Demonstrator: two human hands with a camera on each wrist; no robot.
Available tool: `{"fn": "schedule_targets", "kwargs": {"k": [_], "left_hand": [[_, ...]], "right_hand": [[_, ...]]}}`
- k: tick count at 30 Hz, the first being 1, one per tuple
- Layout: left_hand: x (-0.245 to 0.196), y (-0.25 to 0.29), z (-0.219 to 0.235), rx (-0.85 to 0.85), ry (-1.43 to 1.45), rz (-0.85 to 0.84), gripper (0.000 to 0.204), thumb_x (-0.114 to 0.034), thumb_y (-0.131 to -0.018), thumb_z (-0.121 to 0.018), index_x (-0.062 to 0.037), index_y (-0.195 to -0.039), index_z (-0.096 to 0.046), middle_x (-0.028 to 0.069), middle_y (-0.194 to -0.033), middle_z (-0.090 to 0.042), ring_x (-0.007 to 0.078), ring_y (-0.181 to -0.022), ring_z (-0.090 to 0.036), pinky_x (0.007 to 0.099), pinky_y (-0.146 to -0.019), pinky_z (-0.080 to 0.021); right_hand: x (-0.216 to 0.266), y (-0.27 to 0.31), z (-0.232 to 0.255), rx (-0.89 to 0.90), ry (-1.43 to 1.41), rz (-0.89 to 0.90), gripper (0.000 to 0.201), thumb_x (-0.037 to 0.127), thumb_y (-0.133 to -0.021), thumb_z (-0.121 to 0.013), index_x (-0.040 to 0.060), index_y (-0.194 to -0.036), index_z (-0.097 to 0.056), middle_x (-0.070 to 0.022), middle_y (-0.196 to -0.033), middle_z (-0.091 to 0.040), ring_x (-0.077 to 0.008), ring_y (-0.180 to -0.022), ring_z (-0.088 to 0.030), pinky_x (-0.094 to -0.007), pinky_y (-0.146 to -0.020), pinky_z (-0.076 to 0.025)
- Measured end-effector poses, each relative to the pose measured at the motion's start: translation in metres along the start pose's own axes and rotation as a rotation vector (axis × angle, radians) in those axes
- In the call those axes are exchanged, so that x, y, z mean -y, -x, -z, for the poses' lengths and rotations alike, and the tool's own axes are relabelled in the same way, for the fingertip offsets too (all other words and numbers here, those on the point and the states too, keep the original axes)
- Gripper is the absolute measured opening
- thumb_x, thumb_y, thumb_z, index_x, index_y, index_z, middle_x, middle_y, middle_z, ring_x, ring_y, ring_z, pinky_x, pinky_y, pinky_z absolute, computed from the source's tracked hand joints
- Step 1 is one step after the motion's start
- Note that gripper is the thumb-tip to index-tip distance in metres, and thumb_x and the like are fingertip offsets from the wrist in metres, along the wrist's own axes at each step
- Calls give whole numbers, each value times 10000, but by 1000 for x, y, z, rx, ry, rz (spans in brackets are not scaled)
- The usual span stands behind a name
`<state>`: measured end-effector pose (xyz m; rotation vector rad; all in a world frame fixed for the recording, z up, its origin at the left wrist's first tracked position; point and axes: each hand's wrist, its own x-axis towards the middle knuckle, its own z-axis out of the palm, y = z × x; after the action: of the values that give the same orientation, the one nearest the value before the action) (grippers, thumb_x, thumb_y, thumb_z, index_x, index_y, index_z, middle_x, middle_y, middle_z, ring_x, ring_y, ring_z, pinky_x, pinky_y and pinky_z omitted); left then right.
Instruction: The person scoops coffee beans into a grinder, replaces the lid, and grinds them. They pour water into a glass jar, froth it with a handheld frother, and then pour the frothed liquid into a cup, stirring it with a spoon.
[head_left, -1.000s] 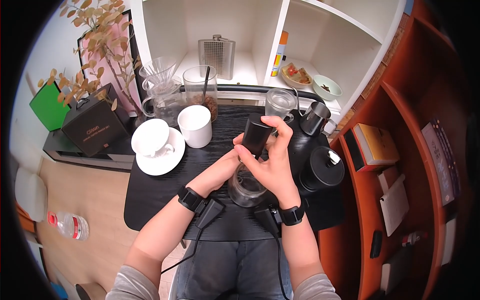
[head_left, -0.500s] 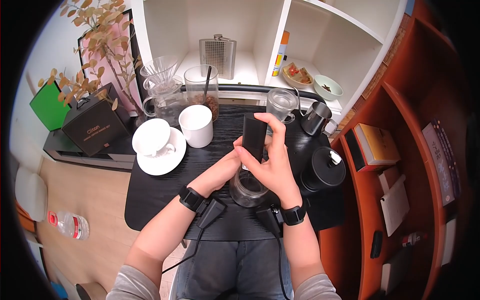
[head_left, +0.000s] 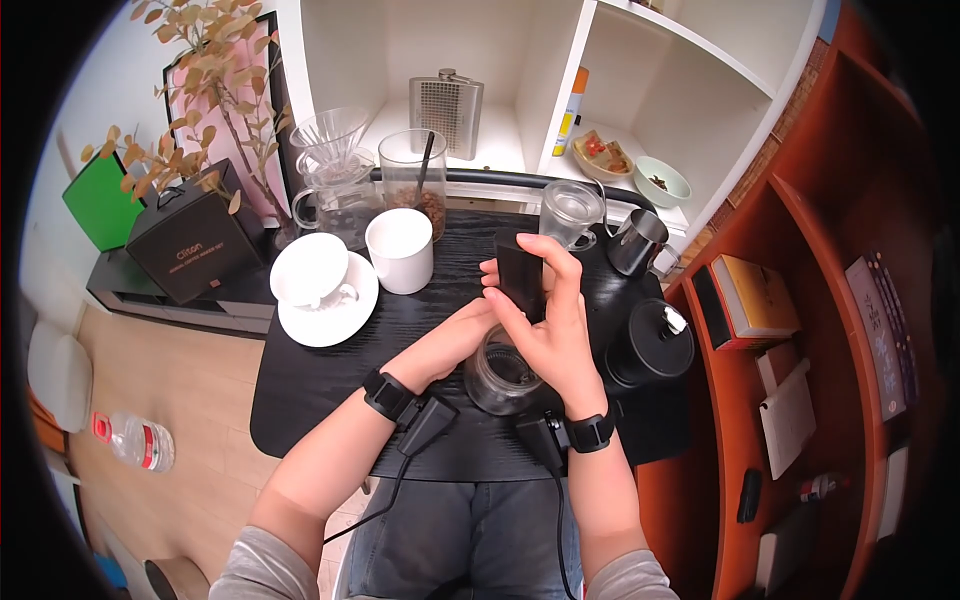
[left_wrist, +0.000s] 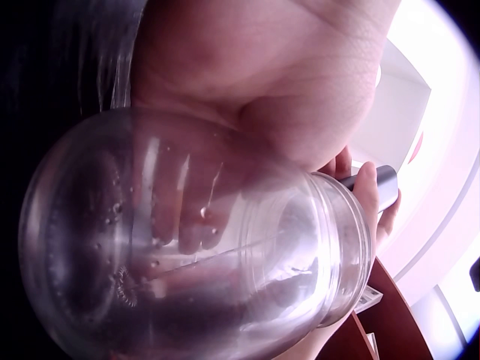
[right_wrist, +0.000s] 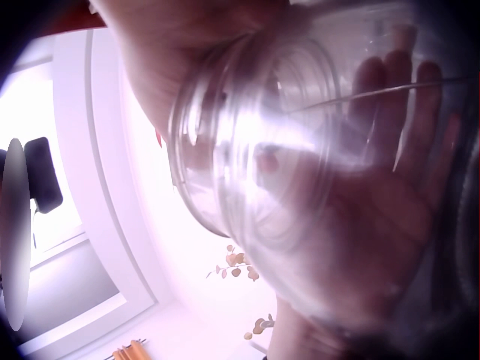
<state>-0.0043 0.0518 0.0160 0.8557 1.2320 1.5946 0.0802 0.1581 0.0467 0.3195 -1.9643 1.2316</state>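
Observation:
On the black table stands a clear glass jar (head_left: 492,388), its mouth upward. My left hand (head_left: 455,342) holds the jar's far left side, and its fingers show through the glass in the left wrist view. Above the mouth, my right hand (head_left: 556,335) grips the black handle of a milk frother (head_left: 518,275), thumb on the near side and index finger near the top. The frother's thin shaft (right_wrist: 375,92) runs down inside the jar, ending in a small wire coil (left_wrist: 126,289) near the bottom. Droplets cling to the glass.
A white cup (head_left: 310,272) on a saucer (head_left: 330,325) and a white mug (head_left: 399,252) stand left. Behind are a glass of beans (head_left: 430,205) and a dripper (head_left: 333,135). A glass cup (head_left: 572,212), steel pitcher (head_left: 637,243) and black grinder (head_left: 650,345) stand right.
The frother's handle has changed its tilt: its top leaned right, then stood nearly upright, and now leans slightly left. Both hands keep their hold. The head view has shifted slightly.

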Motion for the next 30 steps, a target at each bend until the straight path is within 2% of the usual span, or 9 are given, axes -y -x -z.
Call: {"fn": "schedule_targets", "kwargs": {"k": [2, 4, 7, 11, 14, 17, 19, 23, 30], "left_hand": [[2, -1, 0, 25, 4, -3, 461, -287, -990, -415, -23, -1361, -343, 87, -1359, -397, 143, -1231, -407, 285, -1026, -343], [5, -2, -3, -46, -23, -63, 415, -329, -989, -395, 14, -1202, -492, 76, -1121, -560, 136, -1031, -538, 283, -902, -430], [-1, 0, -4, -24, -49, -41, 421, -328, -989, -387, 22, -1190, -510, 84, -1117, -573, 138, -1010, -552, 278, -884, -440], [1, -1, -3, -31, -42, -16, 434, -316, -993, -370, 27, -1238, -476, 90, -1161, -565, 140, -1019, -555, 277, -880, -440], [4, -2, -1, -40, -47, 17, 451, -301, -992, -362, 18, -1306, -419, 108, -1247, -517, 155, -1107, -516, 284, -938, -411], [5, -3, 0, -14, -81, -37, 468, -293, -988, -365, 2, -1351, -369, 107, -1308, -458, 159, -1202, -443, 291, -1009, -354], [5, -3, 0, -13, -78, -38, 472, -292, -989, -361, -10, -1368, -350, 102, -1340, -419, 159, -1251, -389, 294, -1050, -307], [2, 0, -4, -56, -55, -83, 462, -282, -994, -355, -15, -1371, -344, 92, -1324, -433, 155, -1241, -398, 290, -1044, -313], [2, -1, 1, -20, 2, 33, 447, -250, -985, -420, -22, -1361, -343, 85, -1347, -408, 145, -1235, -398, 284, -1032, -332]], "right_hand": [[-2, 1, 0, -15, 1, 19, 531, -32, -814, -632, 71, -1257, -358, -159, -1117, -585, -247, -949, -645, -338, -808, -510], [-2, 0, -1, -27, -1, 40, 531, -44, -812, -631, 71, -1248, -349, -155, -1111, -581, -245, -953, -642, -336, -808, -511], [0, -3, -1, -53, 72, 85, 577, -87, -814, -602, 115, -1230, -257, -197, -1050, -591, -239, -918, -636, -331, -788, -521], [-4, 0, -3, -67, 14, 97, 585, -86, -811, -606, 114, -1226, -246, -201, -1051, -596, -243, -921, -638, -335, -793, -521], [-1, 1, -2, -88, -90, -6, 613, -67, -802, -626, 111, -1235, -230, -187, -1011, -619, -230, -910, -645, -329, -798, -519], [11, -3, 1, 13, -36, -172, 642, -19, -799, -652, 102, -1274, -239, -140, -924, -648, -199, -882, -654, -310, -792, -513], [8, -2, 1, 5, -39, -143, 616, -3, -805, -655, 99, -1280, -275, -134, -915, -651, -198, -871, -659, -311, -773, -519], [9, -2, 1, 5, -7, -72, 560, -3, -808, -649, 91, -1283, -369, -133, -963, -648, -199, -883, -661, -310, -759, -521], [2, -1, 1, 15, 74, 27, 519, -27, -806, -632, 76, -1263, -408, -139, -1076, -613, -215, -904, -657, -314, -787, -512]]}}
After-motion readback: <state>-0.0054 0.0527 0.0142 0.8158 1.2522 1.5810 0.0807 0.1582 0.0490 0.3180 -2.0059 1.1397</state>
